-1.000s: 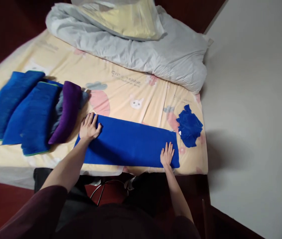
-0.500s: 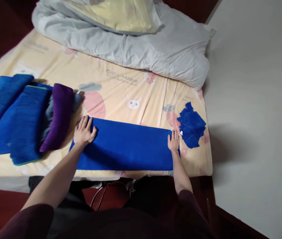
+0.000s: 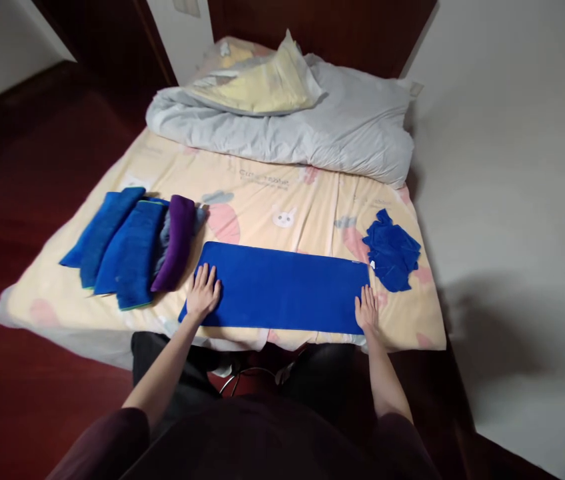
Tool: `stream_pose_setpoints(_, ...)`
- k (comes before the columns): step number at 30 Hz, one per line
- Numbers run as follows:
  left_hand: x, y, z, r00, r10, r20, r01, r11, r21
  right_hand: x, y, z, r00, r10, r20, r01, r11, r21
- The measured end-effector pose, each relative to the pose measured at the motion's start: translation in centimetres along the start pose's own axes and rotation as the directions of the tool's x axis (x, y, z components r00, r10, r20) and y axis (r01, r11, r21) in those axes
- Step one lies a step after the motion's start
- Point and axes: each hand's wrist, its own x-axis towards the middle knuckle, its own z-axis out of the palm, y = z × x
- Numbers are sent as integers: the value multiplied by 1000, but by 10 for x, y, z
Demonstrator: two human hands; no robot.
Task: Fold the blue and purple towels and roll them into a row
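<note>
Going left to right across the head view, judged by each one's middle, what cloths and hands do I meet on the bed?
Folded blue cloths, purple cloth, left hand, flat blue cloth, right hand, crumpled blue cloth.

The left fingers hide part of the flat blue cloth.

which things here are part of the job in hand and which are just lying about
In hand:
flat blue cloth
left hand, resting at its left end
right hand, at its right end

Apparently lying about, touched by neither hand:
crumpled blue cloth
folded blue cloths
purple cloth
pale grey quilt
yellow bedding
</note>
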Motion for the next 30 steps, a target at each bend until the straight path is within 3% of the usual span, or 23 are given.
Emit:
stream_pose_setpoints(5, -83, -13, -7, 994, -107, -19, 107, 994, 0, -61, 18, -1, 999, 23, -48, -24, 1000, -16)
stream_pose_setpoints(12, -130, -29, -17, 993, -115, -33, 115, 993, 13, -113, 5, -1, 977, 205, -59, -204, 979, 31)
stream_pose_setpoints(16, -143, -40, -16, 992, -118, -42, 118, 993, -20, -146, -16, -5, 937, 316, -146, -298, 945, 132)
stream_pose_setpoints(19, -148, -47, -13, 991, -122, -47, 119, 991, -67, -168, -48, -5, 861, 409, -301, -324, 899, 295)
stream_pose_setpoints(21, -150, -51, -10, 990, -122, -69, 116, 989, -95, -177, -78, -3, 805, 486, -339, -312, 834, 455)
stream_pose_setpoints(24, -153, -54, -7, 989, -112, -99, 100, 988, -113, -186, -133, 3, 795, 578, -181, -273, 608, 745)
stream_pose_setpoints(27, -157, -57, -5, 991, -91, -101, 80, 991, -110, -190, -191, 10, 829, 539, 151, -277, 162, 947)
stream_pose_setpoints(30, -161, -60, -3, 992, -82, -95, 71, 992, -109, -193, -240, 15, 807, 414, 421, -352, -235, 906)
